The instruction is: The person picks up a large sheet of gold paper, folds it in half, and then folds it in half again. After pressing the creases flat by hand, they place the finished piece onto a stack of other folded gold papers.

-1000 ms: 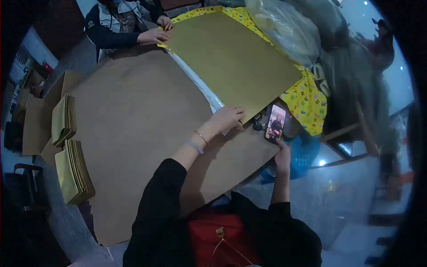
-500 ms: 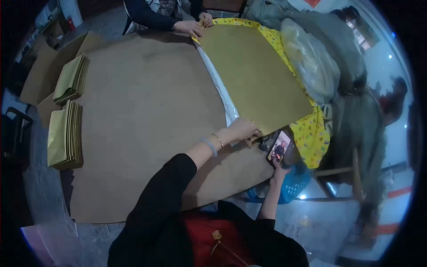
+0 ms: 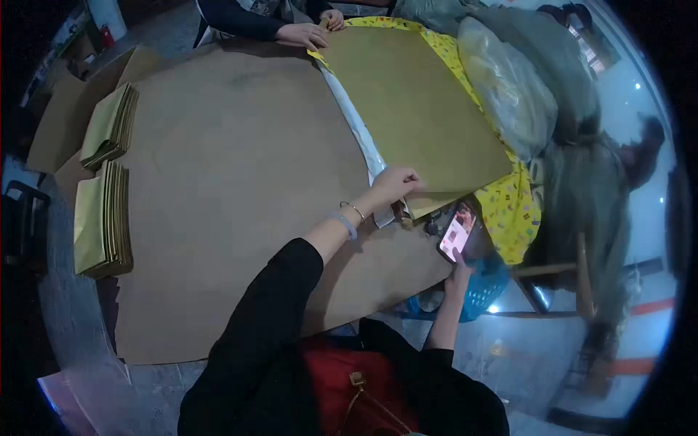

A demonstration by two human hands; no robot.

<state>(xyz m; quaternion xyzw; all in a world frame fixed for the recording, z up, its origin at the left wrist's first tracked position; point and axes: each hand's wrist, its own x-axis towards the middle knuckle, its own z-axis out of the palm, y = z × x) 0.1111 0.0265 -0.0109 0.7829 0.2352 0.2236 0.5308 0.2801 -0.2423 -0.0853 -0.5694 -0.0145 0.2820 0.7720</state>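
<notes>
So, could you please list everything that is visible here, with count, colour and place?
olive sheet: one, olive-gold, far right of table
patterned cloth: one, yellow, under the sheet
brown board: one, brown, covers table
folded stacks: two, olive-gold, left edge
phone: one, screen lit pink, near right edge
basket: one, blue, below phone
plastic bag: one, clear, top right
co-worker's hands: two, sheet's far end
left hand: on sheet's near corner
right hand: touching phone's lower end

Olive-gold sheet (image 3: 414, 109); yellow printed cloth (image 3: 516, 211); phone (image 3: 456, 231) screen seemingly pink.
</notes>
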